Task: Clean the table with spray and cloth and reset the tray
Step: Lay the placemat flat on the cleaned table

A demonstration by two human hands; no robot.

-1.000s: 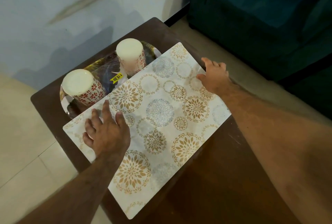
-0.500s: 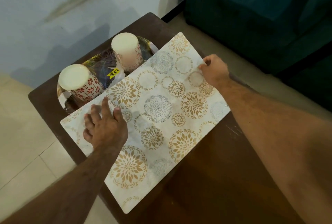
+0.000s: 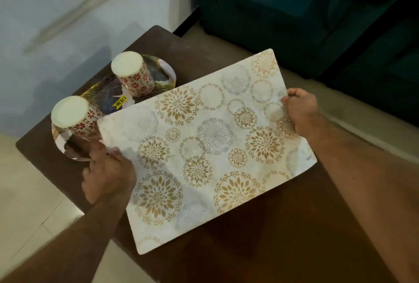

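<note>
1. The left hand curls its fingers round the near-left edge of the stiff white rectangular placemat printed with gold and grey flower rings.
2. The right hand pinches the opposite short edge, so the mat is probably being lifted clear for wiping.
3. Behind it, the shiny round tray carries two upturned red-patterned cups on the dark wooden table.
4. No spray or cloth shows.

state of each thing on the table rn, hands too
placemat: gripped at both short edges, far right corner past the table edge
left hand: grips the mat's left edge
right hand: pinches the mat's right edge
two cups: upside down on the tray
tray: on the table, partly under the mat
</note>
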